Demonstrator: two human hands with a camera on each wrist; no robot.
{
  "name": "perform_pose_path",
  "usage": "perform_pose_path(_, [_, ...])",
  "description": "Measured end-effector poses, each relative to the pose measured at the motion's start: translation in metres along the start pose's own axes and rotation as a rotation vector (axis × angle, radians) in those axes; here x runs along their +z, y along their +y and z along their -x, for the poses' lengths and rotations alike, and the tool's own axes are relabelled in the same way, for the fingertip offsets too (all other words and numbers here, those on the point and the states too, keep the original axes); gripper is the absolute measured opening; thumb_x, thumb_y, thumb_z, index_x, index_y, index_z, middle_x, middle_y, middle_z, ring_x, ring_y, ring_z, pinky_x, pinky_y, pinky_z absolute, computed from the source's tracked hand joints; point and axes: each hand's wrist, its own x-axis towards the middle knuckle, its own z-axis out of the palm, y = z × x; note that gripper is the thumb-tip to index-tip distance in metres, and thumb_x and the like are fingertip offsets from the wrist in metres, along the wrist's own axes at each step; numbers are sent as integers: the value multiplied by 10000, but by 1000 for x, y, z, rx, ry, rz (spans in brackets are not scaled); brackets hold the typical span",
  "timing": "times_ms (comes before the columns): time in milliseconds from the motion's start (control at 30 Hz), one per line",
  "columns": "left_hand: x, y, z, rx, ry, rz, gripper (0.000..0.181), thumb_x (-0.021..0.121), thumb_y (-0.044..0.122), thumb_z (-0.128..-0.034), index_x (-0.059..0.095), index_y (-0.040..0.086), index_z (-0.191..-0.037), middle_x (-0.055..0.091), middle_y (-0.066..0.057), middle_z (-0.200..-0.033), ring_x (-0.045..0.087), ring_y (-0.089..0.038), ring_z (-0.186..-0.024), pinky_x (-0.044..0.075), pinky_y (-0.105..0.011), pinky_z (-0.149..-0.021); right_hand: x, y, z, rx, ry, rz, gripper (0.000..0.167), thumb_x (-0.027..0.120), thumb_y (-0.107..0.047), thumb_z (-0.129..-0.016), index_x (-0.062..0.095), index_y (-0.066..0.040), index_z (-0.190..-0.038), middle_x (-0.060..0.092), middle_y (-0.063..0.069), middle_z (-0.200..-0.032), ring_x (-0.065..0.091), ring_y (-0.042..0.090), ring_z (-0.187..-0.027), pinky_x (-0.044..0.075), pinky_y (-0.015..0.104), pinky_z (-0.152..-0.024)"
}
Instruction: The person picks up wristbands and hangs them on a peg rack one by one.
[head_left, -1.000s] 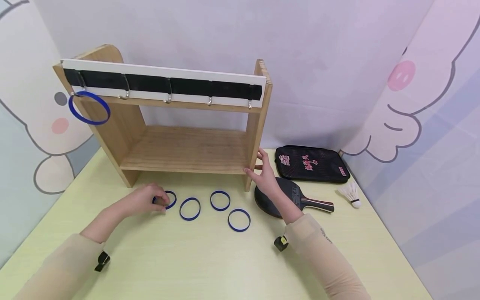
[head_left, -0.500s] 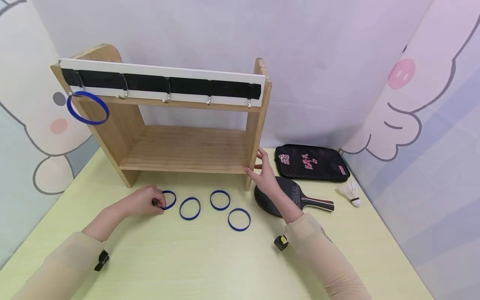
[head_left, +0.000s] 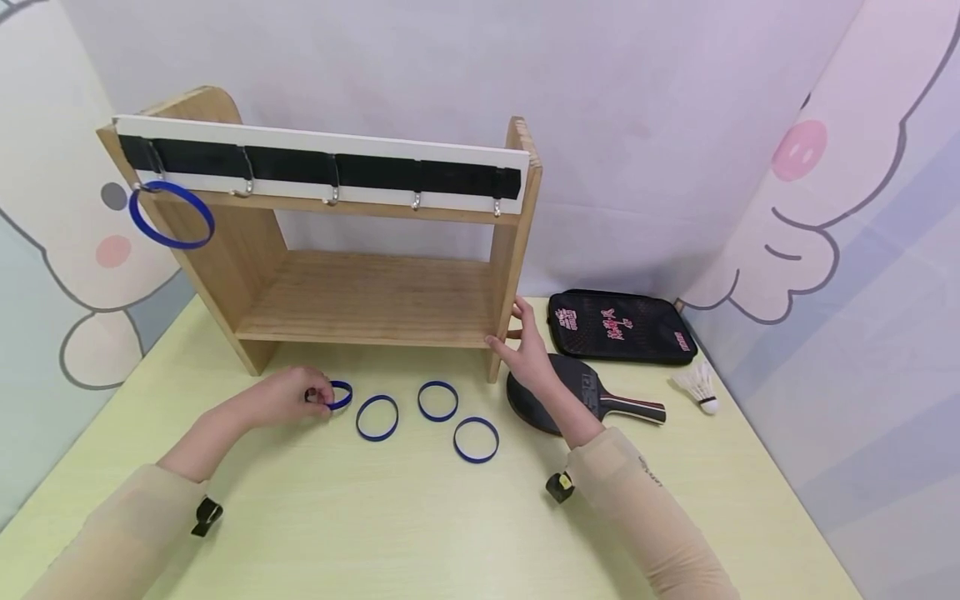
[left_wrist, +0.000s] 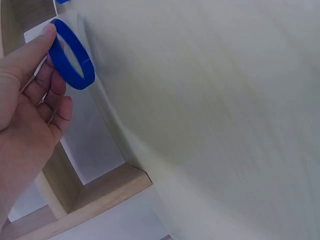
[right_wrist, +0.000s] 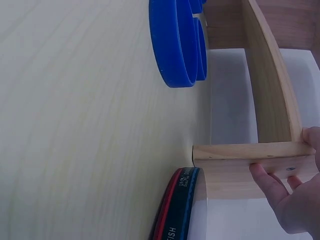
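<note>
My left hand [head_left: 292, 397] pinches a blue silicone wristband [left_wrist: 80, 81] between thumb and fingers, in front of the wooden shelf [head_left: 367, 292]. In the left wrist view the band stands tilted on edge. My right hand [head_left: 531, 354] grips the shelf's right side panel, thumb at the front edge and fingers on its outer face. Three more blue bands lie flat on the table: a near-left band [head_left: 377, 439], a back band [head_left: 438, 420] and a front-right band [head_left: 476, 461]. Another blue band [head_left: 180, 245] hangs from the leftmost metal hook [head_left: 147, 187].
Along the shelf's top front runs a white board with a black strip [head_left: 292, 171] and several hooks. Right of the shelf lie a table tennis paddle [head_left: 566, 392], a black zipped case [head_left: 622, 327] and a shuttlecock [head_left: 699, 387]. The pale table [head_left: 390, 533] extends in front.
The left hand has closed its fingertips on the leftmost table band, which now looks tilted up rather than flat. My right hand stays on the side panel.
</note>
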Motion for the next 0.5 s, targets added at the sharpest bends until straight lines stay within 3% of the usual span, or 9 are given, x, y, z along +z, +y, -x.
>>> perform_pose_path(100, [-4, 3, -2, -19, 21, 4, 64, 739, 114, -807, 683, 138, -828, 639, 66, -787, 511, -71, -686, 450, -234, -622, 0, 1, -1, 0, -3, 2, 739, 623, -27, -885, 174, -71, -1470, 304, 244, -1452, 548, 417, -1094, 533, 474, -804])
perform_pose_path(333, [-8, 6, -3, 21, 136, -24, 99, 726, 77, -812, 682, 94, -899, 638, 68, -813, 570, -86, -767, 521, -367, -705, 4, 38, -15, 0, 3, -20, 789, 656, -107, -882, 157, -177, -1490, 292, 181, -1479, 550, 389, -1108, 536, 475, -796])
perform_pose_path(500, [-12, 13, -1, 15, 189, -20, 168, 740, 87, -800, 669, 77, -952, 636, 22, -868, 594, -159, -827, 517, -385, -732, 6, 42, -15, -10, 12, -21, 775, 663, -136, -882, 177, -225, -1478, 312, 144, -1469, 562, 359, -1095, 545, 440, -788])
